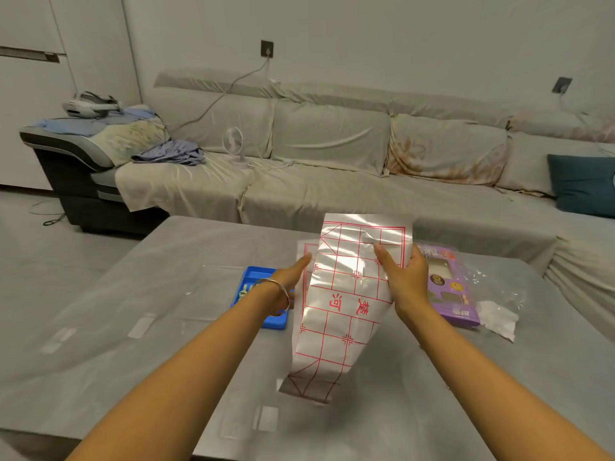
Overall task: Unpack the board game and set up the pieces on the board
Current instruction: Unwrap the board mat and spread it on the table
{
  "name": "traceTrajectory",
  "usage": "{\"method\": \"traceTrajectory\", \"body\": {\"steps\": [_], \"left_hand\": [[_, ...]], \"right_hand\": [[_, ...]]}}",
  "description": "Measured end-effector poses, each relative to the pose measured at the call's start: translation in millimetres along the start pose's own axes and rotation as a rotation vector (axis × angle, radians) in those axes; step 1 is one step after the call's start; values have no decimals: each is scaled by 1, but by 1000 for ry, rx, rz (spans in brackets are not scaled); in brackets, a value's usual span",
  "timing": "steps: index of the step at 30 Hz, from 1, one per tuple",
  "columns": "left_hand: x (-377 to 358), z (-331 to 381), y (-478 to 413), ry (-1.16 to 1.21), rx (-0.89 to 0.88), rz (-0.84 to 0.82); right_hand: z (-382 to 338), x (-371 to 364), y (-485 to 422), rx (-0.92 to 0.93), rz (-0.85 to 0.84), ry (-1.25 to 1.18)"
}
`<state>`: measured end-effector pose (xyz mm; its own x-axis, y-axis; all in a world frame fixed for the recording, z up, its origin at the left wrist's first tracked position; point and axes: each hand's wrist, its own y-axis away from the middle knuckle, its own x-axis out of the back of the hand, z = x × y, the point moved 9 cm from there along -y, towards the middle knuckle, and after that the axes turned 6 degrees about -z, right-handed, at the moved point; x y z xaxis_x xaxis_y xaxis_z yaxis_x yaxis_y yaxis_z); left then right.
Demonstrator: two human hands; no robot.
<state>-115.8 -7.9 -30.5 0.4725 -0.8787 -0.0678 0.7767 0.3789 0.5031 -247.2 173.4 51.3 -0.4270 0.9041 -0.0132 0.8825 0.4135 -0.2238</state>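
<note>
The printed board sheet [346, 294] hangs curled above the table [149, 327], its long axis running far to near, the near end sagging onto the tabletop. The right hand [407, 277] pinches its far right edge, while the left hand [289, 276], fingers straight, touches the left edge, best placed to spread it flat beside the blue tray [274, 322]

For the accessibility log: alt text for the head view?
The right hand holds a half-unfolded board sheet with a red grid over a table, the left hand touching its edge. A blue tray lies left, a purple box right.
</note>
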Motion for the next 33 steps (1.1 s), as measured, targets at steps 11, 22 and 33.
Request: {"method": "traceTrajectory", "body": {"steps": [11, 22, 33], "left_hand": [[67, 22, 14, -365, -461, 404], [89, -60, -31, -452, -291, 442], [78, -73, -84, -1349, -131, 365]], "right_hand": [[51, 42, -12, -209, 67, 177], [120, 47, -3, -301, 14, 703], [201, -78, 49, -194, -690, 1138]]}}
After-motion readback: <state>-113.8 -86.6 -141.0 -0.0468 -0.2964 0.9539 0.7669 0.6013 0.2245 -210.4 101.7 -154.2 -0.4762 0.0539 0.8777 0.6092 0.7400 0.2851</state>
